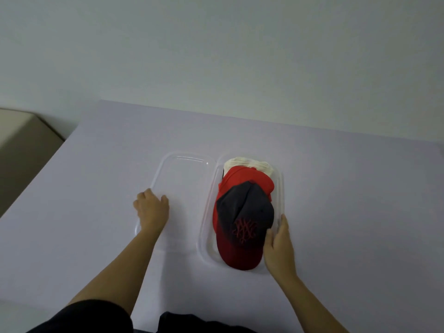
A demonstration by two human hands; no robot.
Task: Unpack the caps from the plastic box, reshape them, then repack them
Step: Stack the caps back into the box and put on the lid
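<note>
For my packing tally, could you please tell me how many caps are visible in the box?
3, overlapping in the plastic box: a dark cap on top, a red cap beneath it, a cream cap at the far end. More may be hidden underneath.

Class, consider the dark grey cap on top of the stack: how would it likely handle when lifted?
The dark grey cap is probably light, being fabric. Its crown looks flattened, so likely floppy; its red brim shows a curve, so likely stiffer. It lies on the red cap, so should lift freely.
</note>
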